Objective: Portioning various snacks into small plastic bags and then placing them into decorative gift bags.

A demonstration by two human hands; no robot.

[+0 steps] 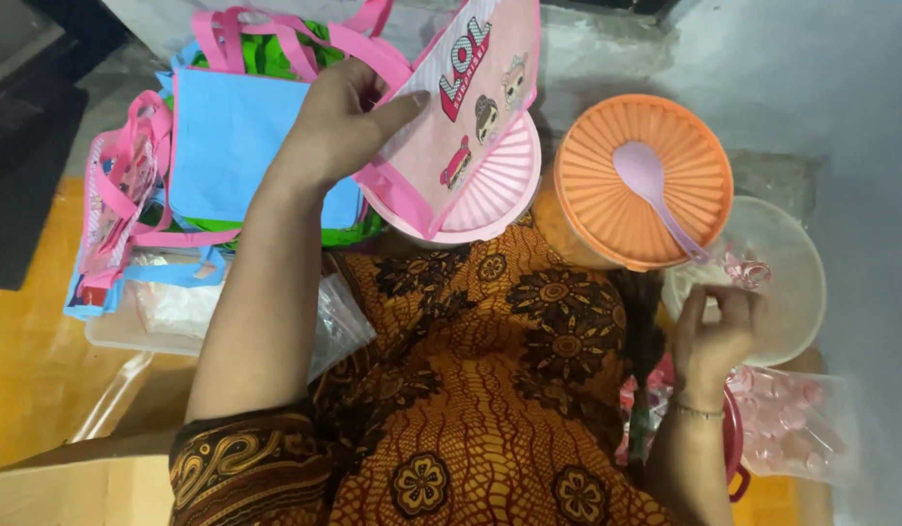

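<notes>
In the upper middle of the frame the left hand (pixel 339 122) pinches a small pink tote bag (pixel 460 117) printed with cartoon dolls, thumb on its front face and fingers curled behind its edge, holding it tilted above a pink ribbed lid (pixel 504 185). Behind the hand, at upper left, lies a stack of blue and pink bags (pixel 227 146). At right centre the right hand (pixel 719 331) has its fingertips closed lightly on a small clear wrapped candy (pixel 748 273) at the rim of a translucent bowl (pixel 802 282). Just beside it an orange ribbed lid (pixel 641 180) carries a lilac plastic spoon (pixel 655 190). A clear bag of pink candies (pixel 797 424) lies at lower right.
</notes>
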